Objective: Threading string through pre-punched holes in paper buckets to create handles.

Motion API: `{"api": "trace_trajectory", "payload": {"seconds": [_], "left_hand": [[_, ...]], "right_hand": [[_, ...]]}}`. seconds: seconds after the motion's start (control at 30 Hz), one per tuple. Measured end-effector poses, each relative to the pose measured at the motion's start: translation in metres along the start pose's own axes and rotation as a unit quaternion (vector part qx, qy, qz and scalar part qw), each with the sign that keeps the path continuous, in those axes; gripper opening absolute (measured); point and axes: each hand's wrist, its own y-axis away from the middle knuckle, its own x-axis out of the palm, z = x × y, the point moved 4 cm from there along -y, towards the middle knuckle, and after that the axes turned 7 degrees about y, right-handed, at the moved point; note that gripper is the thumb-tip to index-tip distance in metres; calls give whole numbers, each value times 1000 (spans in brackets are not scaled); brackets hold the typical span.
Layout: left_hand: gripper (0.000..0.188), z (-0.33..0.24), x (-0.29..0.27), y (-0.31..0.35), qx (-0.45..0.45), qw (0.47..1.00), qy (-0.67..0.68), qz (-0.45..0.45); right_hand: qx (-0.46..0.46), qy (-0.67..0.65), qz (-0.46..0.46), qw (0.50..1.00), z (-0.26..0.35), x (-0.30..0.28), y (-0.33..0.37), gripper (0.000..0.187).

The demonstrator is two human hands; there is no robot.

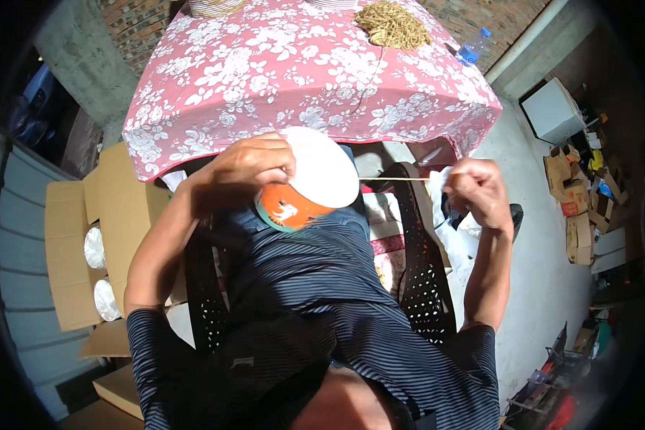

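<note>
My left hand (258,159) is closed on the rim of an orange paper tub (294,206) held above my lap. The tub is tilted; it has a green band at its lower end and a white figure on its side. Its white round end faces up and right, and I cannot tell whether this is a base or an inside. A thin tan cord (398,178) runs taut from the tub's right edge toward my right hand (480,190), whose fingers are pinched at the cord's end. My right hand is held out to the right, apart from the tub.
Ahead stands a table under a pink flowered cloth (279,64), bearing a tangled pile of tan cord (393,26) and a plastic bottle (473,47). An open cardboard box (72,244) with white wrapped round things is at my left. More cardboard boxes (577,197) lie along the right.
</note>
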Motion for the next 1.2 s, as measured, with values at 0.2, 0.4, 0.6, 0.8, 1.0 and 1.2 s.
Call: {"api": "trace_trajectory", "payload": {"seconds": [0.2,0.4,0.6,0.8,1.0,1.2], "left_hand": [[10,18,-1,49,-69,997,42,-14],[23,22,-8,83,-219,971,95,-5],[40,12,13,53,-242,897,295,-225],[44,8,28,49,-243,951,74,-175],[19,-5,29,57,-160,980,104,-61],[15,-1,41,49,-190,973,103,-88]], "right_hand": [[16,238,163,957,-26,116,-33,72],[-164,334,75,925,-32,174,-60,15],[-256,378,119,881,5,244,-65,9],[-296,331,162,881,4,242,-54,40],[-252,387,38,886,32,164,-52,13],[-205,367,-3,907,19,135,-65,7]]}}
